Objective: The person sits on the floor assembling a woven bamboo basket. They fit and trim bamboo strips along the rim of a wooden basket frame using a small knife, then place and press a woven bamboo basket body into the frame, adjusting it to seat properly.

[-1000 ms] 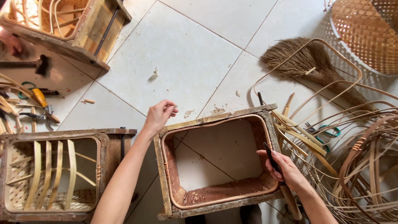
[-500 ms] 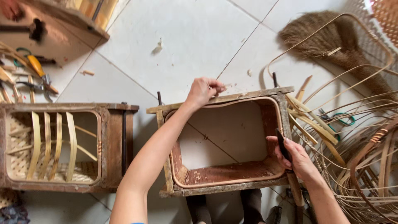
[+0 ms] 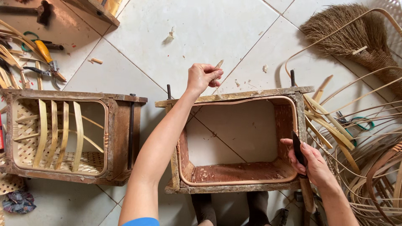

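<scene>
Left hand (image 3: 202, 76) pinches a thin bamboo sliver (image 3: 218, 66) above the far rim of the wooden mould frame (image 3: 234, 97), which stands on the tiled floor (image 3: 209, 29). Right hand (image 3: 312, 161) is closed around a dark-bladed knife (image 3: 296, 146) at the frame's right inner wall.

An open wooden frame (image 3: 234, 140) sits right of another frame (image 3: 71, 136), with cane strips (image 3: 360, 138) on its right.

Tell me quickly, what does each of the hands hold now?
Left hand: closed on a thin bamboo strip.
Right hand: closed on a dark knife.
</scene>
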